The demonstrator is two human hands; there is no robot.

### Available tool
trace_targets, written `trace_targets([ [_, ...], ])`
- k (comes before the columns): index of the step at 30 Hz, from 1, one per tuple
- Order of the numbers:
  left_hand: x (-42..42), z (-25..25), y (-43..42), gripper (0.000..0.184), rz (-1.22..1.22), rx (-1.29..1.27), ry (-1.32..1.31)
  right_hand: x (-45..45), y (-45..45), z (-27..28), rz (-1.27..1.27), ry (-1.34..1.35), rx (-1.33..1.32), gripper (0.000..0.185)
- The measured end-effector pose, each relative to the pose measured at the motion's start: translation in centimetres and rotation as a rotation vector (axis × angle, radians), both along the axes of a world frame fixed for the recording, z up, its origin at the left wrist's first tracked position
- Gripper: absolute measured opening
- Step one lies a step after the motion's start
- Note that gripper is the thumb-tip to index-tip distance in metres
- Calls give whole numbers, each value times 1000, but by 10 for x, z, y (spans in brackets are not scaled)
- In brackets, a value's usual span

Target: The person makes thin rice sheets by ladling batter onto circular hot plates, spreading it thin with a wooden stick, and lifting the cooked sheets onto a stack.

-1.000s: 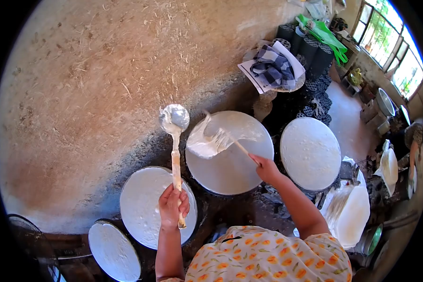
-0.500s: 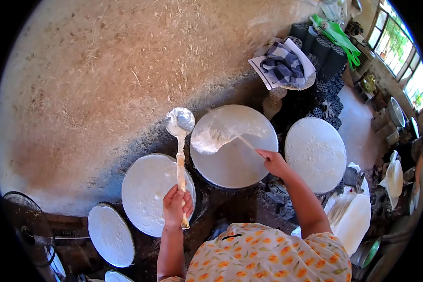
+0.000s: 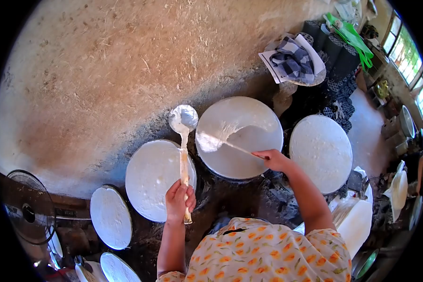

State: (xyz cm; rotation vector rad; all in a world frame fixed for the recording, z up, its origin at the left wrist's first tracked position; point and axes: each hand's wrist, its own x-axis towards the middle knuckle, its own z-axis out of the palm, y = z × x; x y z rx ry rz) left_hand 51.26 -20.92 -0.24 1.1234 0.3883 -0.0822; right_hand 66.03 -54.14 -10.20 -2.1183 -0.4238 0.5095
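Observation:
My left hand (image 3: 180, 202) is closed round the handle of a ladle (image 3: 183, 120), held upright with its batter-coated bowl at the top. The bowl is beside the left edge of the middle round griddle (image 3: 249, 162). Over that griddle, my right hand (image 3: 273, 160) grips a thin stick-handled spreader (image 3: 242, 149). Its far end meets the white batter (image 3: 211, 141) at the griddle's left; whatever head it has is hard to make out. Batter curves along the left and upper part of the surface, around a smoother greyish patch.
White-coated round griddles stand at the left (image 3: 157, 178) and right (image 3: 320, 152), with smaller discs lower left. A fan (image 3: 29, 207) is at far left. A checked cloth (image 3: 293, 58) lies near dark perforated cylinders (image 3: 333, 49). A rough wall (image 3: 103, 70) rises behind.
The spreader's end has moved left across the griddle, and the batter now reaches farther along the upper and right side. My left hand still holds the ladle upright. The view has shifted slightly.

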Motion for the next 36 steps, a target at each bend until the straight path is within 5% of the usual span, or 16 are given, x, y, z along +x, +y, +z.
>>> trace_targets([
  [5,-17,2,3,24,43,71,18,-20,-60,16,151,230,-110,57],
  [8,-16,1,-7,24,31,82,3,-11,-47,-5,-91,-113,17,54],
  [11,-16,1,-19,24,39,39,3,-7,-19,3,-45,35,100,55],
  [16,-37,6,-24,25,65,88,38,-38,-93,23,195,183,-169,56],
  [19,-46,3,-32,25,57,103,55,-50,-109,-4,46,105,16,57],
  [21,-46,2,-41,26,45,100,79,-44,-77,-29,-281,-101,92,57],
  [23,-48,3,-41,27,28,101,106,-44,-52,-33,-234,-54,102,56],
  [26,-54,12,-20,37,-24,-626,18,-78,-61,-7,-111,49,52,53],
  [30,-65,29,-7,35,-3,-498,-229,-143,-119,-21,-41,200,136,46],
  [32,-66,29,2,35,-27,-358,-191,-173,-115,-14,-339,390,150,44],
  [36,-69,21,10,32,-94,-105,-122,-202,-4,-17,-404,36,161,41],
])
